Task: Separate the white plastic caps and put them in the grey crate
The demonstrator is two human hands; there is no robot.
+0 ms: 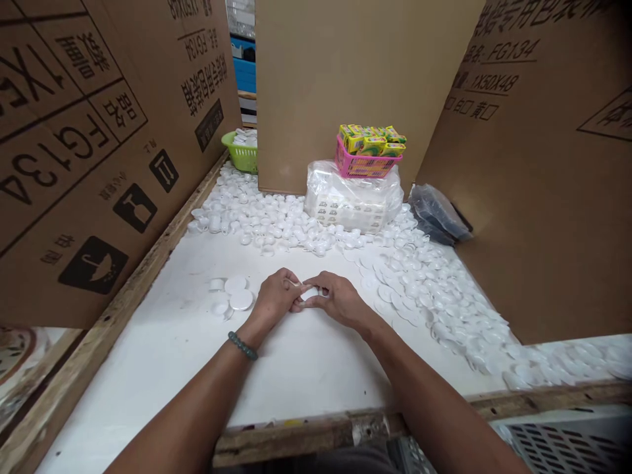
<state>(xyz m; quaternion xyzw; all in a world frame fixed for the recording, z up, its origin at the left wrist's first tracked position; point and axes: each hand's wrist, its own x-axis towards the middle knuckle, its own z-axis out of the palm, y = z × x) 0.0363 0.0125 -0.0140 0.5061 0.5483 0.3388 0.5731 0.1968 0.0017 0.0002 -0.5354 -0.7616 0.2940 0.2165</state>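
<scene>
A small white piece (310, 293) is held between the two hands, just above the tabletop (296, 368) or on it; which of the two cannot be told. By the right hand (338, 299) it is gripped with thumb and fingers clamped along its near and far edges. Its left edge is pinched by the fingertips of the left hand (279, 296), which are drawn together; the exact contact is partly hidden by the fingers.

Just left of the left hand, a few white discs (241, 299) are grouped, some overlapping. A beaded bracelet (243, 345) is worn on the left wrist. Open white surface is left between the hands and the wooden front edge (306, 440), and toward the wooden left edge (148, 280); the widest room for moving is found there.

To the right, the room is narrowed by a band of scattered white pieces (434, 283), which is continued along the far side. Beyond the hands, a plastic-wrapped bundle (355, 204) is topped by a pink basket (368, 166) filled with yellow boxes (372, 145). A dark bag (437, 214) is set to its right, a green basket (243, 158) at the far left corner. The work area is bounded by a left carton (123, 131), a back panel (355, 66) and a right carton (538, 197).
</scene>
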